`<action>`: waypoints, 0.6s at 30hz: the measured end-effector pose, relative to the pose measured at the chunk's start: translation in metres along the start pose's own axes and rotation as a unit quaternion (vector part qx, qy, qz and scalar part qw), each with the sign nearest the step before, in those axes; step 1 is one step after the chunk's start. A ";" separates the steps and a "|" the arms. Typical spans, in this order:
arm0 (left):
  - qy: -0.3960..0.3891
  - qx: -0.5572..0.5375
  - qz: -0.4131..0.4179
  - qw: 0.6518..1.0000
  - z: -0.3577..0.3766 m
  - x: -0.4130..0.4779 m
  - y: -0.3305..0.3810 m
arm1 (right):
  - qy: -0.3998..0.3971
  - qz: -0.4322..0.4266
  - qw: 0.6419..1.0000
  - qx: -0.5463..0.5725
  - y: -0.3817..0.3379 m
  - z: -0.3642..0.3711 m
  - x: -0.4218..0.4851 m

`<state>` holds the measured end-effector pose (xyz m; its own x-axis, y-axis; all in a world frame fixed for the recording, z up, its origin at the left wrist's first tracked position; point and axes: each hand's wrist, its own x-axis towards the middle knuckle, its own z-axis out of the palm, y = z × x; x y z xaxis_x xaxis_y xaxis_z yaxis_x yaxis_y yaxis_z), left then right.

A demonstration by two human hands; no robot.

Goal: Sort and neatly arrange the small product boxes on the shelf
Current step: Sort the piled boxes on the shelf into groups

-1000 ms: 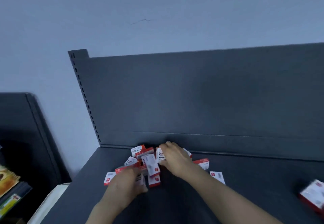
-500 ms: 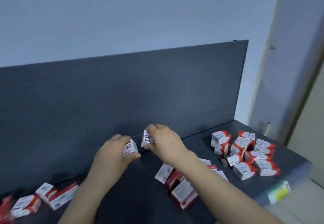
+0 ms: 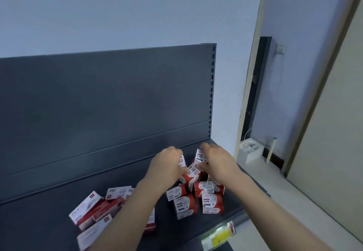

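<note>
Clearly, one small red-and-white cardboard paper-clip box (image 3: 200, 156) is pinched by curled fingers of the right hand (image 3: 218, 162), a second box (image 3: 182, 161) by the left hand (image 3: 167, 165), both above the box cluster (image 3: 212, 201) at the right end of the dark grey metal shelf (image 3: 49, 217).

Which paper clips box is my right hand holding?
The rear right box, PAPER CLIPS label facing you, pinched by the right hand; the left hand holds its neighbour.
</note>
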<state>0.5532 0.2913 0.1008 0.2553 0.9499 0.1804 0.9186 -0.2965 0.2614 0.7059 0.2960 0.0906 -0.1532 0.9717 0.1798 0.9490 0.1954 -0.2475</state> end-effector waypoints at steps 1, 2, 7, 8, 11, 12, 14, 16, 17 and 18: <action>-0.006 0.007 0.001 1.000 0.004 0.004 0.006 | -0.004 0.009 1.000 0.001 0.007 0.001 0.003; -0.012 0.017 0.003 1.000 0.008 0.008 0.011 | -0.008 0.018 1.000 0.002 0.013 0.002 0.006; -0.059 0.047 0.009 0.997 0.022 0.021 0.027 | -0.023 0.031 0.999 0.007 0.027 0.009 0.024; -0.071 0.051 0.010 0.996 0.024 0.023 0.027 | -0.028 0.033 0.999 0.009 0.027 0.010 0.028; -0.102 0.062 0.024 0.993 0.030 0.027 0.026 | -0.037 0.033 0.999 0.010 0.023 0.014 0.038; -0.110 0.064 0.031 0.991 0.032 0.028 0.025 | -0.041 0.032 0.999 0.011 0.022 0.016 0.042; -0.125 0.062 0.039 0.989 0.036 0.027 0.022 | -0.060 0.031 0.998 0.008 0.019 0.018 0.046; -0.123 0.056 0.037 0.990 0.036 0.025 0.019 | -0.084 0.033 0.996 0.001 0.017 0.019 0.048; -0.112 0.052 0.036 0.992 0.035 0.023 0.017 | -0.091 0.034 0.995 -0.002 0.016 0.019 0.048; -0.096 0.048 0.037 0.994 0.034 0.022 0.015 | -0.091 0.034 0.995 -0.003 0.015 0.018 0.047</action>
<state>0.5828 0.3111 0.0769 0.3681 0.9297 0.0086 0.9170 -0.3646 0.1618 0.7082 0.3475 0.0782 -0.1352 0.9907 -0.0129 0.9607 0.1279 -0.2465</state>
